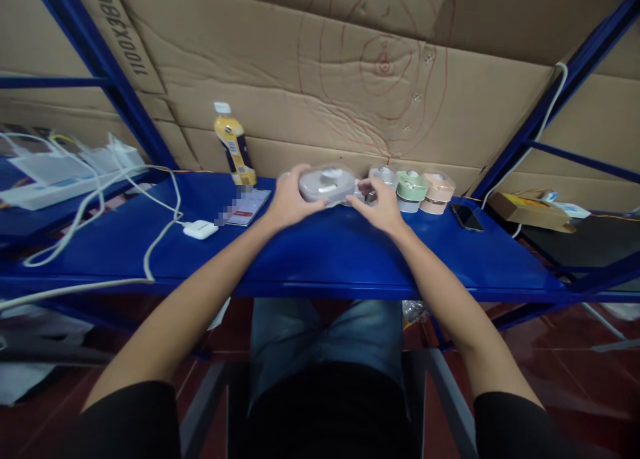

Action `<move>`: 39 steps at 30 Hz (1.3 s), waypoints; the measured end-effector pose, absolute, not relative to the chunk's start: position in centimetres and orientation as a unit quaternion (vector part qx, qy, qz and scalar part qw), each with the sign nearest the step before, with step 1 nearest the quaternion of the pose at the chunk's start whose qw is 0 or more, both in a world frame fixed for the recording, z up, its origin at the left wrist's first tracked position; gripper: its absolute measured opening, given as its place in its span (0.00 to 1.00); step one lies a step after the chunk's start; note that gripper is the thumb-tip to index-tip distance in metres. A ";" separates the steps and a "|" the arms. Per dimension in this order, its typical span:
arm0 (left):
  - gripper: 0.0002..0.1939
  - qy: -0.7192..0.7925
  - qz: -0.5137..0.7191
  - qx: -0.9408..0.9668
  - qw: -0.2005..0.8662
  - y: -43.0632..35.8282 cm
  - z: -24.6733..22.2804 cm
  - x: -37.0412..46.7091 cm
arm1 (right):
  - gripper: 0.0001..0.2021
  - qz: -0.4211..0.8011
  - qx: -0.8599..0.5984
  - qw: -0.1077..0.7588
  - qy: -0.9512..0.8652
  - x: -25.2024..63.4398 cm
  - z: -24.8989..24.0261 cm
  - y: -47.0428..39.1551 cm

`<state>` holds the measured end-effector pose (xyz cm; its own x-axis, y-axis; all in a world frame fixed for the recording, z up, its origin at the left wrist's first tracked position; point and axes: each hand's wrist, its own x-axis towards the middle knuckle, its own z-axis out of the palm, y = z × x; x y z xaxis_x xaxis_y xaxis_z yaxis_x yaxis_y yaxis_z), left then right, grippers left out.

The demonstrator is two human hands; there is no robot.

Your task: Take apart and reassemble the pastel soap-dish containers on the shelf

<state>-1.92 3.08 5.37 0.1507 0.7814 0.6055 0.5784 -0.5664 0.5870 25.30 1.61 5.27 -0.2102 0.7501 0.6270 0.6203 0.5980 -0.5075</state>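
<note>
A pale grey oval case point(327, 184) is tilted above the back of the blue shelf. My left hand point(293, 199) grips its left end, thumb along the near side. At the case's right end is my right hand point(380, 204), its fingers curved and apart; whether they touch the case is unclear. Behind my right hand stands a whitish container point(384, 175), partly hidden. To its right are a green-topped container point(411, 187) and a peach one point(438, 191), side by side.
A yellow bottle point(234, 146) stands at the back left, near a phone or tablet point(246, 207) and a white earbud case point(201, 229). White cables point(163, 242) cross the left side. A dark phone point(467, 217) lies right. Cardboard point(280, 66) backs the shelf.
</note>
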 end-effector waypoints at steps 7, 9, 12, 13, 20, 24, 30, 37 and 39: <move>0.49 0.322 0.333 0.845 0.267 1.5 2.3 -1.4 | 0.56 0.179 -0.358 0.274 -0.874 26.4 4.8 1.0; 0.51 0.312 0.323 0.852 0.269 1.7 1.8 -1.4 | 0.53 0.166 -0.355 0.246 -0.886 25.9 4.2 0.9; 0.57 0.319 0.313 0.851 0.277 2.0 1.0 -1.3 | 0.50 0.141 -0.363 0.232 -0.891 25.0 3.4 0.6; 0.58 0.323 0.312 0.848 0.280 2.0 0.8 -1.3 | 0.50 0.135 -0.366 0.232 -0.891 24.9 3.3 0.6; 0.64 0.341 0.317 0.854 0.234 2.2 0.3 -1.7 | 0.45 0.161 -0.394 0.285 -0.859 26.2 4.5 0.9; 0.43 0.322 0.274 0.892 0.164 1.6 0.9 -1.9 | 0.41 0.155 -0.448 0.364 -0.802 27.7 5.1 1.6; 0.29 0.328 0.241 0.902 0.141 0.8 1.1 -1.5 | 0.41 0.113 -0.508 0.415 -0.746 27.9 4.7 2.4; 0.31 0.358 0.295 0.876 0.128 1.9 1.1 -2.0 | 0.42 0.103 -0.542 0.433 -0.713 27.8 4.7 2.4; 0.30 0.382 0.315 0.860 0.121 2.5 1.0 -2.3 | 0.42 0.107 -0.553 0.422 -0.710 27.9 4.9 2.2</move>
<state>-2.35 2.46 1.02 0.5099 0.7334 0.4496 0.5815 -0.6790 0.4481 27.89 2.25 4.91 -0.0313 0.8760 0.4813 0.6953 0.3650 -0.6192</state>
